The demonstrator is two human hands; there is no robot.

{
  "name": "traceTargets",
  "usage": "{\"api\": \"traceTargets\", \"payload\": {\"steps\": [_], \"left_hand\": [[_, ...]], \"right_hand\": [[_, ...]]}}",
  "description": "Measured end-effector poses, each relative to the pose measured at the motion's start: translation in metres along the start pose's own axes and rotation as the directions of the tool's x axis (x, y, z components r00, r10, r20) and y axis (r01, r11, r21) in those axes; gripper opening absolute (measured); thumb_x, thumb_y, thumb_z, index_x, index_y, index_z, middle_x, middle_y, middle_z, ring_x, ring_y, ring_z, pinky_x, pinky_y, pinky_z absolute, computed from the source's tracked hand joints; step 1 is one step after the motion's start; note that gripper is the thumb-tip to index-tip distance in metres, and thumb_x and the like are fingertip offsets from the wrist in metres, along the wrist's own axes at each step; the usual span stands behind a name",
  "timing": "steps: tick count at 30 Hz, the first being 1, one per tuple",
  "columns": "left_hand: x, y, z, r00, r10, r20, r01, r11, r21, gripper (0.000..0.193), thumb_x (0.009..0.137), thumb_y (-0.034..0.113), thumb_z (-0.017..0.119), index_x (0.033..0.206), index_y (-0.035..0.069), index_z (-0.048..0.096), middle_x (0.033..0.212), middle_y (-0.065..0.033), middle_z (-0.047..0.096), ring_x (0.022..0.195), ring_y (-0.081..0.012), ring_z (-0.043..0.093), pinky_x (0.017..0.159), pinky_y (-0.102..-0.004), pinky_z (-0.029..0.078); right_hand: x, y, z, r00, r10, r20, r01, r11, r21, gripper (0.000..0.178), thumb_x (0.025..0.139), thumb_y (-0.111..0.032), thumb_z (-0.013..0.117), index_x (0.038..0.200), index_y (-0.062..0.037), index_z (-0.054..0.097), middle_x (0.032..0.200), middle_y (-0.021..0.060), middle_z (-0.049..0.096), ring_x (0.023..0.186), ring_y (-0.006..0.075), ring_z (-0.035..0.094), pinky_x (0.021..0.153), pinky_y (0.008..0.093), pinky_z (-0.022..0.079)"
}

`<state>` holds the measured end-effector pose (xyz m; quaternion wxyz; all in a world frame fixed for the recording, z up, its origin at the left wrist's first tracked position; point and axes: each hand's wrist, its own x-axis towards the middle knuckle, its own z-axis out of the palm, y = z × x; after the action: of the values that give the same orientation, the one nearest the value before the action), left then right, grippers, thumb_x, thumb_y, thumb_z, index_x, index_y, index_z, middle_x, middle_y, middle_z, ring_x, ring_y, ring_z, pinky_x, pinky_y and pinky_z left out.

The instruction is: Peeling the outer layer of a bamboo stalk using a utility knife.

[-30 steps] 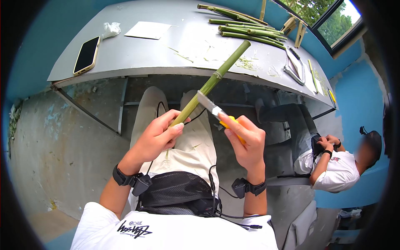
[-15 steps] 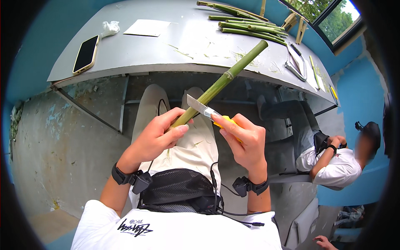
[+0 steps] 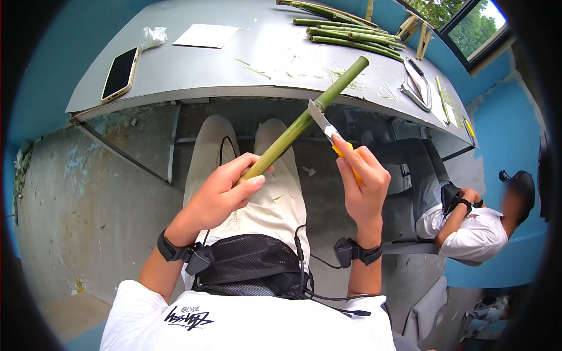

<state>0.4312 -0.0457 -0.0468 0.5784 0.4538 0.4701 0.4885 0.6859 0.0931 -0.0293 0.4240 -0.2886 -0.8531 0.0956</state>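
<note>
A green bamboo stick (image 3: 291,133) slants from my lap up and to the right, its far end level with the table's front part. My left hand (image 3: 225,190) is closed around its near end. In my right hand (image 3: 364,181) is a yellow utility knife (image 3: 328,128), its handle gripped and its wide blade extended. The blade lies against the bamboo's right side, just below the raised node. Stretches of the stick below the node look paler and scraped. A few thin green shavings rest on my pale trousers.
On the grey table (image 3: 193,70) lie a phone (image 3: 120,74), crumpled tissue (image 3: 154,38), a white sheet (image 3: 206,36), a pile of bamboo sticks (image 3: 351,36), shavings and a hacksaw (image 3: 417,88). A person (image 3: 474,228) sits at the right.
My right hand and the knife have moved up and right along the bamboo, from near my left hand to just below the node. The bamboo's far end has shifted slightly left.
</note>
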Motion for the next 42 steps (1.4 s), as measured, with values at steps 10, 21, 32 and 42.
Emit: {"api": "traceTargets", "payload": {"steps": [10,21,32,42], "left_hand": [[0.006,-0.002,-0.001,0.992,0.099,-0.080,-0.093,0.993,0.066,0.030,0.110,0.015,0.057,0.136,0.001,0.056,0.083,0.0046,0.048,0.066,-0.0033,0.040,0.059,-0.0235,0.034],[0.001,0.005,-0.003,0.982,0.152,-0.109,-0.126,0.969,0.212,0.029,0.106,0.016,0.062,0.130,0.000,0.056,0.087,-0.0057,0.055,0.075,-0.0113,0.048,0.068,-0.0316,0.041],[-0.005,0.007,-0.004,0.961,0.243,-0.133,-0.173,0.903,0.394,0.031,0.106,0.017,0.061,0.132,0.000,0.058,0.081,-0.0143,0.058,0.068,-0.0233,0.055,0.066,-0.0381,0.042],[-0.019,0.000,-0.011,0.944,0.267,-0.196,-0.156,0.881,0.448,0.029,0.104,0.010,0.065,0.129,-0.002,0.058,0.088,-0.0058,0.061,0.071,-0.0119,0.053,0.066,-0.0300,0.043]], "right_hand": [[-0.001,-0.018,0.013,0.972,-0.142,0.189,0.115,0.983,0.145,0.048,0.089,-0.007,0.078,0.133,-0.0254,0.080,0.071,0.0018,0.054,0.053,0.0170,0.052,0.049,0.0318,0.039],[0.007,-0.027,0.011,0.964,-0.132,0.231,0.115,0.989,0.089,0.049,0.089,-0.009,0.079,0.133,-0.0282,0.079,0.071,0.0017,0.054,0.054,0.0178,0.054,0.049,0.0326,0.040],[0.007,-0.026,0.013,0.967,-0.122,0.225,0.118,0.993,0.030,0.049,0.088,-0.010,0.079,0.134,-0.0281,0.079,0.070,0.0037,0.051,0.053,0.0209,0.051,0.050,0.0343,0.040],[0.024,-0.011,0.017,0.990,-0.066,0.128,0.060,0.997,0.053,0.044,0.090,-0.005,0.077,0.131,-0.0222,0.081,0.071,0.0042,0.054,0.053,0.0190,0.049,0.050,0.0325,0.037]]}}
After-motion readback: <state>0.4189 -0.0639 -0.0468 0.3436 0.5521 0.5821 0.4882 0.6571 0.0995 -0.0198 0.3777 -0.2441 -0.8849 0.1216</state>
